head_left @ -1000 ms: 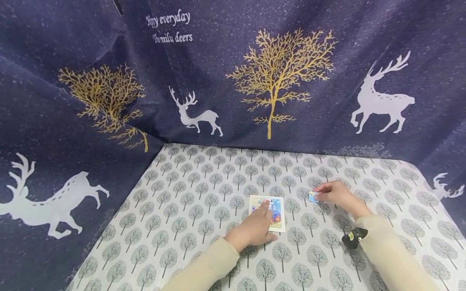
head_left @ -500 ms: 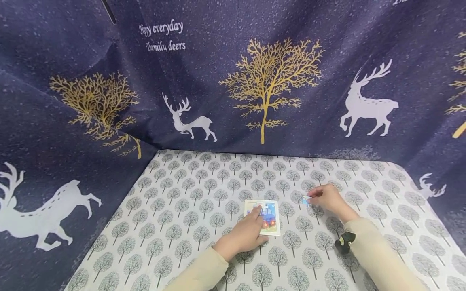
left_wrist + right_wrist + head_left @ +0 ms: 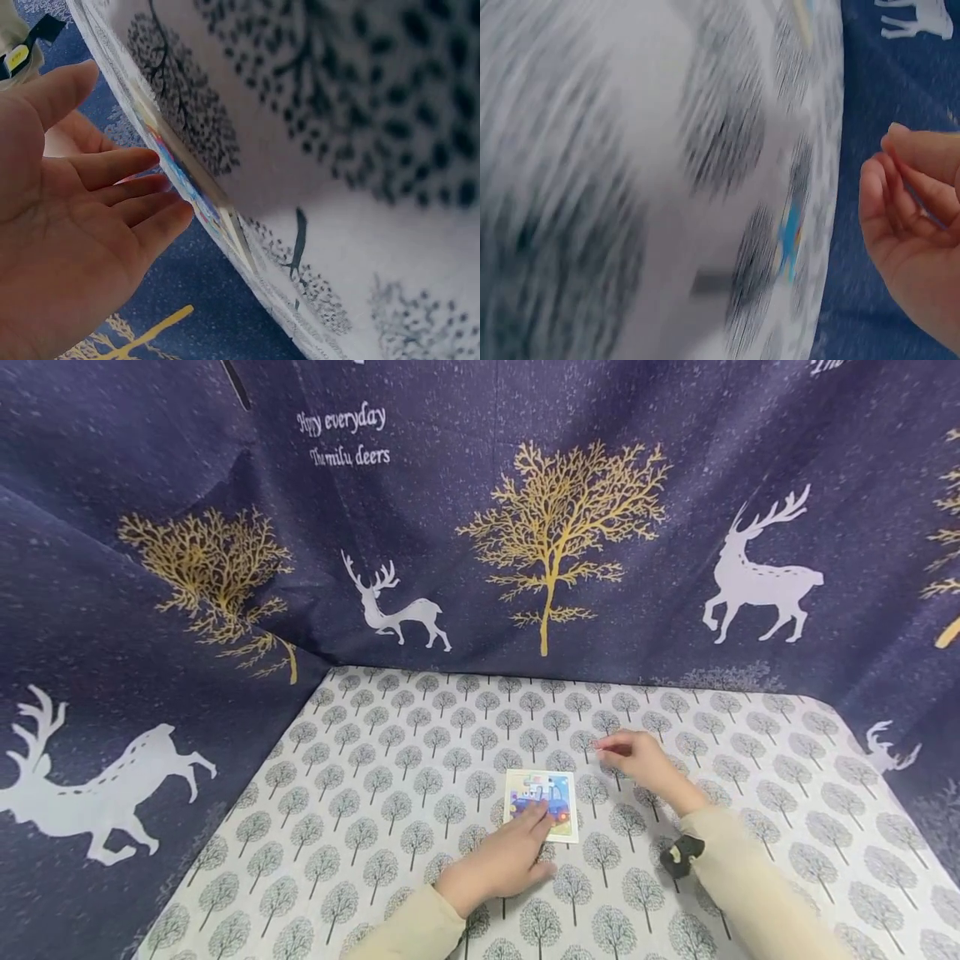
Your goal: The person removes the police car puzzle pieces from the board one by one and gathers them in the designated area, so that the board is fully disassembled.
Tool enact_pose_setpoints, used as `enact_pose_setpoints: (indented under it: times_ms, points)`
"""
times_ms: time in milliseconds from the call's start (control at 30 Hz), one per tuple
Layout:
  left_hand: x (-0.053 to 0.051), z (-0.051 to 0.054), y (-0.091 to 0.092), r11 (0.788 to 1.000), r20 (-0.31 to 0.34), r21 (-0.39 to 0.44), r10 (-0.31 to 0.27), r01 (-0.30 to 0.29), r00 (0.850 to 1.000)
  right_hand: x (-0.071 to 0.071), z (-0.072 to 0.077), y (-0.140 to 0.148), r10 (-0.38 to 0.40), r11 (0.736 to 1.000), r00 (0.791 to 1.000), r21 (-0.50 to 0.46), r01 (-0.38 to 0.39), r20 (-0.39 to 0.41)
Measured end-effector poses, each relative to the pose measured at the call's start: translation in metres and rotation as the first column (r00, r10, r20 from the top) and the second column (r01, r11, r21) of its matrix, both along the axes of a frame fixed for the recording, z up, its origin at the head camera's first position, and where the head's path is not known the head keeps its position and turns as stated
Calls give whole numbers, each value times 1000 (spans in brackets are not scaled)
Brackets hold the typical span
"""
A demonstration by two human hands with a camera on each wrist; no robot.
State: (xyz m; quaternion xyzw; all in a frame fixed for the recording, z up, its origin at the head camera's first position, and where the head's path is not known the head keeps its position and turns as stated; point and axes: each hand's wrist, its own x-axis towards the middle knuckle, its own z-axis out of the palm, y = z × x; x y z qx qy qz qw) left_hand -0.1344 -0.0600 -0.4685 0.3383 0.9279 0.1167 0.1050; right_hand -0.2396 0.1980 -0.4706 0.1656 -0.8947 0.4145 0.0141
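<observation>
Your right hand (image 3: pixel 645 762), in the head view, sits farther left than in the earlier frame, nearer the picture board (image 3: pixel 528 795); your left hand (image 3: pixel 502 858) sits closer to the board's near edge. The board lies flat on the tree-print worktop (image 3: pixel 341 827), its blue vehicle partly covered by your left fingers. Your right hand is apart from the board, off its right side. A black item (image 3: pixel 681 857) shows at your right cuff. Behind stands a navy backdrop (image 3: pixel 427 502) with white deer and golden trees.

Left wrist view: your left grip is apart, thumb raised, extended fingertips at the board's face.

Right wrist view, blurred in places: your right grip is together, fingers curled, thumb against a fingertip. A small blue piece (image 3: pixel 789 240) shows against the worktop, apart from those fingertips; its exact contact is unclear.
</observation>
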Motion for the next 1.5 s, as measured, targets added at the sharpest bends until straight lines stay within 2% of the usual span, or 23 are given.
enact_pose_setpoints:
  times_ms: [100,233,400,633,867,1067,1333,1500]
  points:
    - [2,-3,-1,1000,-3,1,-6,6,1000,-2,0,-22,116,993,993,-22,-116,-18]
    - [1,-7,-2,1000,-10,-6,-26,26,1000,-6,-5,-48,236,972,972,17,-235,-22]
    - [-1,-11,0,999,-19,-36,-35,34,999,-11,-10,-69,309,947,951,90,-308,9]
    - [-1,-9,1,998,-1,-66,-7,7,1000,-12,-14,-80,274,953,959,111,-282,78]
    - [-3,-10,5,997,-10,-73,10,-10,1000,-11,-17,-79,254,965,958,30,-260,131]
    - [-5,-8,6,996,-29,-84,8,-10,1000,-11,-17,-73,295,955,950,-79,-287,101]
    - [-5,-9,7,995,-40,-96,1,-4,999,-16,-20,-78,173,982,958,-114,-150,227]
    - [-4,-11,5,996,-27,-89,13,-15,1000,-16,-21,-74,125,982,947,-171,-77,295]
